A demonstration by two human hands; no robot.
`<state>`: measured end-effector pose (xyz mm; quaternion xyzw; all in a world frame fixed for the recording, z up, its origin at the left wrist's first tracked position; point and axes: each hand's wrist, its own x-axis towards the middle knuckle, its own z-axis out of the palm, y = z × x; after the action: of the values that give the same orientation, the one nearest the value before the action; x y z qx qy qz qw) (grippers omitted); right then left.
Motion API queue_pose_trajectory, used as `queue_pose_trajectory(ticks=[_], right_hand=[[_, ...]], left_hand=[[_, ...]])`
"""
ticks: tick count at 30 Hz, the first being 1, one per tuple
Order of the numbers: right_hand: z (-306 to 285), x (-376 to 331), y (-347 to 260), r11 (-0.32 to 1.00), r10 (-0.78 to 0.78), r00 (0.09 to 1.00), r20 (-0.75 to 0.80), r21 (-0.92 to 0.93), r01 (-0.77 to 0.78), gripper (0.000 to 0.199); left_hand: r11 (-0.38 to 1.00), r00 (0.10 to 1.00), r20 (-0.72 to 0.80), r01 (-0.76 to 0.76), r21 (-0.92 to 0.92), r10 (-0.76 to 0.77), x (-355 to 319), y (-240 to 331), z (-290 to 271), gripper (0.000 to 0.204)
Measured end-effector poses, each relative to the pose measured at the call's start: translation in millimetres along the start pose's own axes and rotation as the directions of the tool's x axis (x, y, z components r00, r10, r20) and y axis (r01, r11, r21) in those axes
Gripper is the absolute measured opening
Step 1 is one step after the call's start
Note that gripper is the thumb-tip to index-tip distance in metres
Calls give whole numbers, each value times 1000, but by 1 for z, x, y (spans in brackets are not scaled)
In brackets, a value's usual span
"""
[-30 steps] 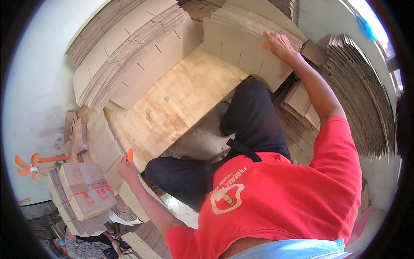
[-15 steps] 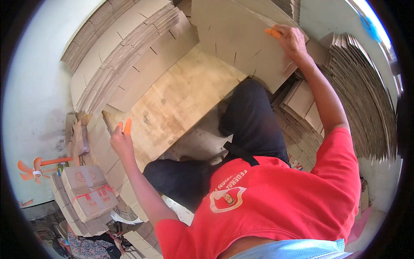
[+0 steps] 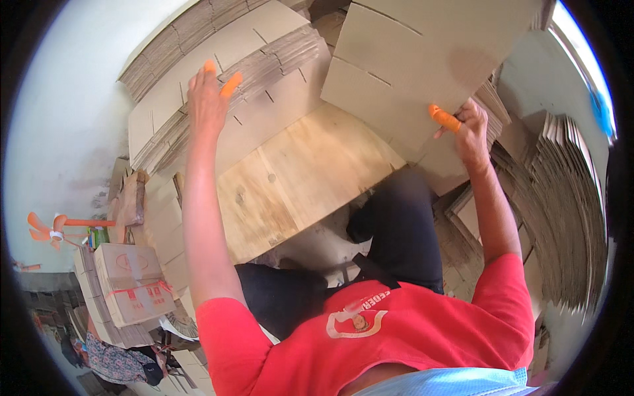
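Blue mask fabric lies nearest, then a red shirt and dark trousers beside the pale wooden table. Past the right knee, the right hand grasps the lower right edge of a large slotted cardboard sheet, which tilts above the table's right end. Farther out, the left hand is raised before stacked cardboard, fingers parted and released; whether they touch it cannot be told. Behind stands a whitish wall.
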<state>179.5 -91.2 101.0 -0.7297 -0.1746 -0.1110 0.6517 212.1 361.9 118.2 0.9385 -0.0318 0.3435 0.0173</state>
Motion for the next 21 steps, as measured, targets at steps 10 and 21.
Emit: queue_pose_trajectory(ticks=[10, 21], right_hand=[[44, 11, 14, 987, 127, 991, 46, -101, -121, 22], [79, 8, 6, 970, 165, 978, 125, 157, -183, 21]], left_hand=[[905, 944, 280, -265, 332, 174, 45, -18, 56, 16], [994, 993, -62, -104, -33, 101, 51, -26, 40, 9]])
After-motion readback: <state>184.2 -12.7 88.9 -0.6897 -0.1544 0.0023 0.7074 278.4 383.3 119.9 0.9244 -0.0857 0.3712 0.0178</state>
